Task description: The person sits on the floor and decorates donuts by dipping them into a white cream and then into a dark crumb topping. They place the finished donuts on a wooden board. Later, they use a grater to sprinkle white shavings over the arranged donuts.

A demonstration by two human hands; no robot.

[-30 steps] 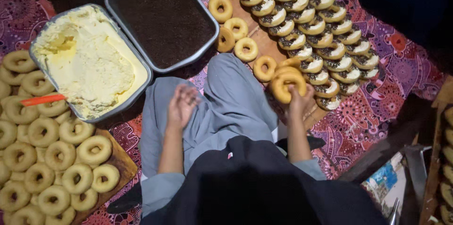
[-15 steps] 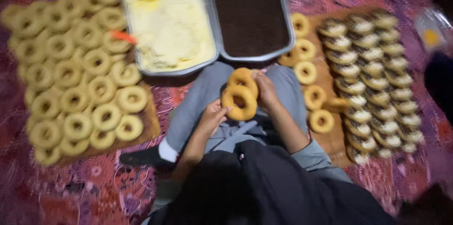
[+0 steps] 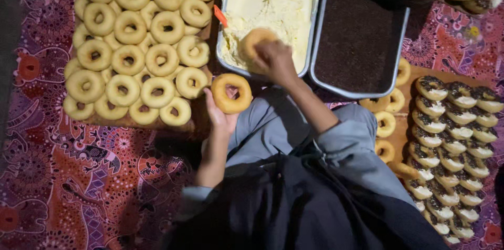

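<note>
Left hand [image 3: 219, 116] grips plain doughnut [image 3: 231, 93] beside board of doughnuts [image 3: 131, 45]. Right hand [image 3: 274, 58] closed on second doughnut [image 3: 254, 40], pressing it into cream tray [image 3: 273, 3].

**Packages, labels, signs, screens: none found**

No package, label, sign or screen shows in this view. Nothing wrapped, boxed or bagged appears, no tag or sticker on any item, and no lit display. Several items at the frame edges are cut off and cannot be judged.
</note>
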